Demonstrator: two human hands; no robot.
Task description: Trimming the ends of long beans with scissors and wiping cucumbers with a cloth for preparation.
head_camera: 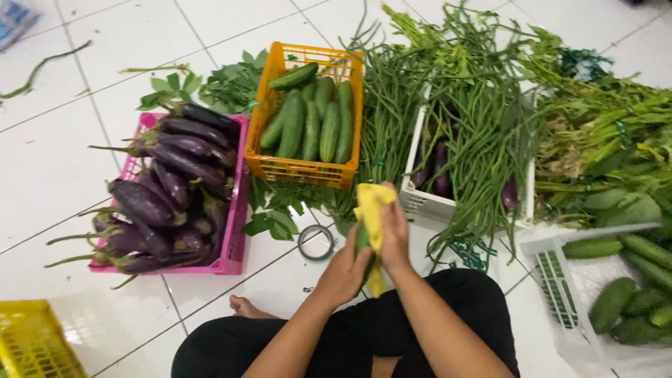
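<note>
white tiled floor, person seated on it. long beans draped over white crate. pink crate heaped with eggplants. orange crate holds cucumbers. second white crate at right, more cucumbers inside. leafy greens far right. yellow crate at lower left. left hand closed around one cucumber, held above the lap. right hand clasps yellow cloth against it. tape roll lies on floor just beside left hand.
</note>
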